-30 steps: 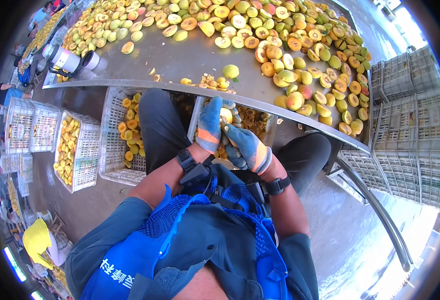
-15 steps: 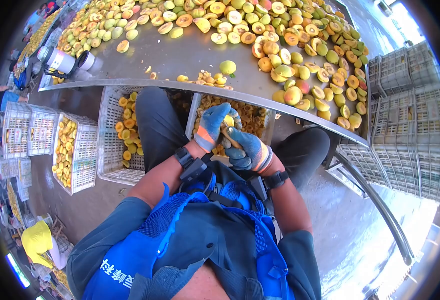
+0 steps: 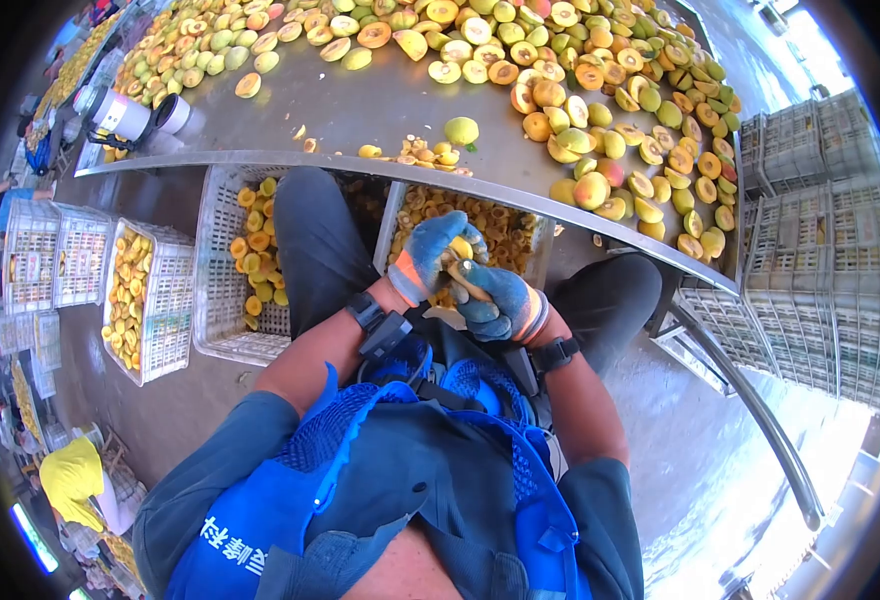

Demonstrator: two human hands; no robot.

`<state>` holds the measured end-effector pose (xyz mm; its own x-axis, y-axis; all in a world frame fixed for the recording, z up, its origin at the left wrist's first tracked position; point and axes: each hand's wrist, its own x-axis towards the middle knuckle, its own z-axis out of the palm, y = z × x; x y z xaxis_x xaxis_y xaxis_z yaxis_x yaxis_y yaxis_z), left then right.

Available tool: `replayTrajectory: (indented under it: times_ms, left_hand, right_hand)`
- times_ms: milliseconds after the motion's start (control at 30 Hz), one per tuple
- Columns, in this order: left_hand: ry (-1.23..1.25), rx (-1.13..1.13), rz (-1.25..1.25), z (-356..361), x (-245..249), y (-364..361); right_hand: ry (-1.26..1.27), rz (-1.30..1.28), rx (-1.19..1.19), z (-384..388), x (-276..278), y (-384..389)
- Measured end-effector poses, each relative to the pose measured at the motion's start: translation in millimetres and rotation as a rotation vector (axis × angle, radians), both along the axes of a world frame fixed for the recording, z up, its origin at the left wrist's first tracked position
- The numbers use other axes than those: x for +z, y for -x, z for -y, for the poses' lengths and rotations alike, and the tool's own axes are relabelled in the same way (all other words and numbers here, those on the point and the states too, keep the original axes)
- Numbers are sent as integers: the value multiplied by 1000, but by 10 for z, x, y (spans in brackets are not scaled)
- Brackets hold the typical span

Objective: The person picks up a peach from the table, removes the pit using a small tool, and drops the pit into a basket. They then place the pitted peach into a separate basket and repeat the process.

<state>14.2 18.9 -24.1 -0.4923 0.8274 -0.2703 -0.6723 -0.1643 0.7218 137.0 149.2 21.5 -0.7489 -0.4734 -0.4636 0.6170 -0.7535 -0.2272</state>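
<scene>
Both hands wear blue and orange gloves and meet above my lap, below the metal table's edge. My left hand [image 3: 430, 250] is closed round a yellow fruit piece [image 3: 462, 246], which shows between its fingers. Wrapped round a small tool with a wooden handle [image 3: 474, 291], my right hand [image 3: 500, 302] brings the tool's end against the fruit. The tool's working end is hidden between the gloves. Under the hands stands a crate of fruit pieces [image 3: 505, 234].
Fruit halves [image 3: 600, 75] cover much of the metal table [image 3: 290, 110]; a flask [image 3: 120, 114] lies at its left. A crate of fruit [image 3: 250, 335] stands by my left knee, another [image 3: 170, 320] further left. Stacked crates [image 3: 810, 240] stand right, a metal bar [image 3: 750, 400] nearby. A person in yellow [image 3: 75, 485] is lower left.
My hands have shifted slightly, still together on the fruit, and my right hand has turned a little with the tool. The view has moved slightly.
</scene>
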Motion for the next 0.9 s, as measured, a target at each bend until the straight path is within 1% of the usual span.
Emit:
replayTrajectory:
  times_ms: [67,100,167,200,233,267,300,333,367,400,433,467,500,533,567,600,667,700,767,800,833,900]
  left_hand:
    - [-45,27,134,-32,-79,14]
    - [-67,39,199,-46,-107,36]
    - [-34,73,224,-45,171,94]
    - [-25,94,231,-65,280,163]
    - [-84,144,271,-63,265,254]
    - [-137,204,201,-7,263,373]
    - [-44,272,123,76,317,500]
    - [48,340,46,188,406,621]
    - [93,350,-100,367,501,751]
    - [191,417,-710,591,310,921]
    - [262,400,-1084,831,641,1045]
    - [604,533,-1748,1065,792,1159]
    - [519,532,-1494,1410,586,1467]
    - [738,644,-1598,1555,740,1547]
    - [975,749,-1667,1700,899,1625]
    - [1053,751,-1789,1797,909,1706]
    - [1207,753,-2023,1830,882,1815]
    - [1034,696,-1893,1648,957,1784]
    - [819,545,-1376,1151,927,1693]
    - [701,496,-1518,826,891,1677]
    - [669,375,-1591,527,780,1674]
    - [501,269,-1449,-214,576,1583]
  right_hand:
    - [78,-54,-30,22,-154,-27]
    - [64,-58,-48,35,-137,-11]
    - [37,-60,-86,87,-84,-5]
    - [52,-100,-104,72,-73,-4]
    - [72,-141,-116,75,-80,-18]
    - [98,-185,-124,81,-99,-14]
    - [28,-152,-149,62,-150,-7]
    - [-442,-223,-127,108,-229,21]
    - [-912,-298,-107,158,-316,54]
    - [-1383,-372,-94,206,-358,79]
    - [-1641,-329,68,226,-336,86]
    - [-1908,-265,225,203,-300,85]
    - [-1833,-265,90,223,-514,46]
    - [-1917,-225,263,240,-504,43]
    - [-1904,-189,342,244,-645,27]
    - [-1882,-149,420,260,-820,15]
    - [-1843,-122,378,307,-911,4]
    - [-1826,-108,362,275,-953,7]
    - [-1787,-177,494,172,-1126,19]
    - [-1764,-213,548,150,-1182,43]
    - [-1777,-239,485,153,-1110,25]
    - [-1757,-144,402,135,-966,-1]
